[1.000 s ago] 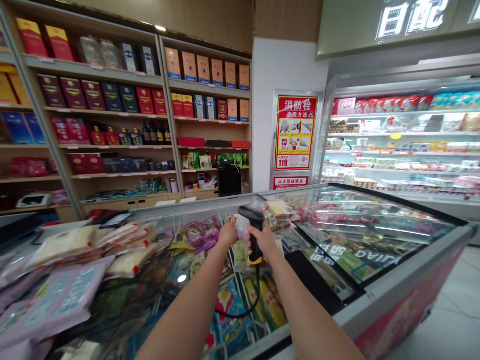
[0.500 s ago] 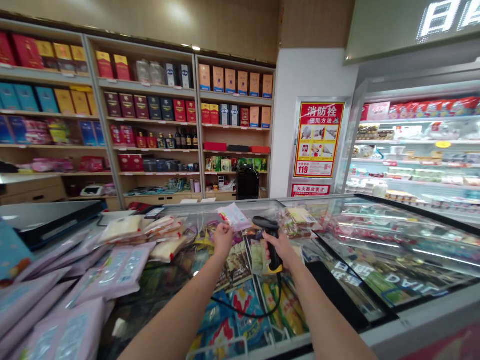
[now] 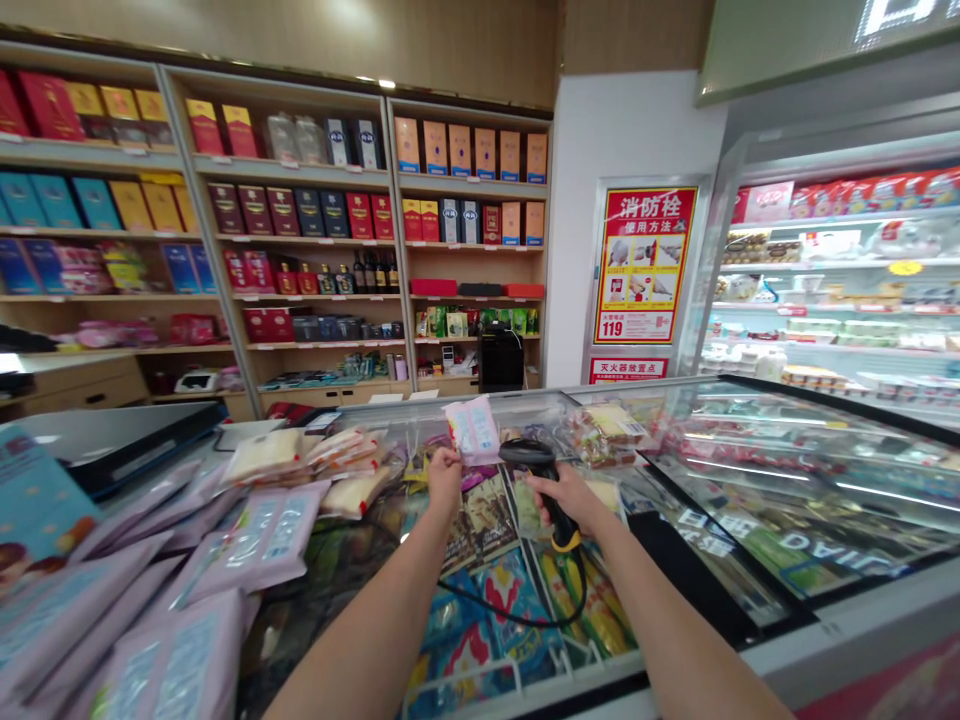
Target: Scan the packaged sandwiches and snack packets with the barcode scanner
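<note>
Between the fingers of my left hand [image 3: 445, 474] is the lower left corner of a small pale pink-and-white packet [image 3: 473, 431], held up over the freezer's glass top. My right hand [image 3: 561, 497] is wrapped round the grip of a black barcode scanner [image 3: 541, 468] with a yellow base. Its head points left, close beside the packet. A black cable [image 3: 525, 622] loops down from the scanner's grip. Behind the scanner, a clear pack of brown and cream food [image 3: 609, 432] rests on the glass.
Lilac packages [image 3: 262, 540] are piled at the left, with cream-coloured packs [image 3: 268, 456] behind them. Under the glass of the chest freezer [image 3: 806, 628] lie colourful frozen packets. Shelves of boxed bottles [image 3: 330, 215] line the back wall; a lit display fridge [image 3: 840, 270] stands at the right.
The packet has turned more upright and faces me more squarely. The scanner's head has tilted and dropped slightly. My whole view has shifted a little.
</note>
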The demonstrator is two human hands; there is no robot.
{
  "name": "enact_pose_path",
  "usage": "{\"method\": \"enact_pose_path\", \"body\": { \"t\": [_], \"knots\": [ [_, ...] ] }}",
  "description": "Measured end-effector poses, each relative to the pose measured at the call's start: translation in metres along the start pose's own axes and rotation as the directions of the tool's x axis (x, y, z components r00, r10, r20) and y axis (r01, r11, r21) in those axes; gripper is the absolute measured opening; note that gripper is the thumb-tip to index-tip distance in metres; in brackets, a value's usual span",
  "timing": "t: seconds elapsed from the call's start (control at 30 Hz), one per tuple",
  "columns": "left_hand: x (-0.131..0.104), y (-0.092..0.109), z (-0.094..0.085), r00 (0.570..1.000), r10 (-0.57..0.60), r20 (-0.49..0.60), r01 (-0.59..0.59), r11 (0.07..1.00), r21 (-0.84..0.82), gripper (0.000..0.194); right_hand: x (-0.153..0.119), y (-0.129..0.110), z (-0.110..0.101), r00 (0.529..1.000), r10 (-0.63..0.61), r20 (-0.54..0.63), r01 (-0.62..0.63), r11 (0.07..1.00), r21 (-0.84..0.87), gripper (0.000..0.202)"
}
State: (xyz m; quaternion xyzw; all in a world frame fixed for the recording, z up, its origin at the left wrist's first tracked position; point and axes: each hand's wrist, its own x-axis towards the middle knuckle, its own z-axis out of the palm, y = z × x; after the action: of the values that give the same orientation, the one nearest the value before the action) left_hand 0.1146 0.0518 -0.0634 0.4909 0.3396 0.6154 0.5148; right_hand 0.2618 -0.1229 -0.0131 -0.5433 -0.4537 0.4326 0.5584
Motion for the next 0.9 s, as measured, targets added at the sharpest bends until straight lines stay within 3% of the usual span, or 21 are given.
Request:
{"method": "enact_pose_path", "body": {
  "t": [0.2,0.57,0.73,0.9],
  "knots": [
    [-0.003,0.002,0.003,0.999,0.044,0.024,-0.046,0.996,0.083,0.012,0.000,0.003,0.001,0.999,0.007,0.051,-0.006,1.000,-0.030,0.035],
    [-0.007,0.006,0.005,1.000,0.001,0.022,-0.003,0.995,0.100,0.014,0.000,0.005,0.002,0.999,0.018,0.042,-0.016,0.999,-0.048,0.038],
    [-0.014,0.015,0.008,0.999,-0.038,-0.031,0.039,0.998,0.039,0.015,-0.001,0.006,0.005,1.000,0.017,0.019,-0.017,1.000,-0.008,0.042],
    [-0.019,0.041,-0.018,0.998,-0.042,-0.049,0.042,0.999,0.012,0.016,-0.004,0.002,0.018,0.999,-0.002,0.040,0.000,0.999,0.047,0.042]
  ]
}}
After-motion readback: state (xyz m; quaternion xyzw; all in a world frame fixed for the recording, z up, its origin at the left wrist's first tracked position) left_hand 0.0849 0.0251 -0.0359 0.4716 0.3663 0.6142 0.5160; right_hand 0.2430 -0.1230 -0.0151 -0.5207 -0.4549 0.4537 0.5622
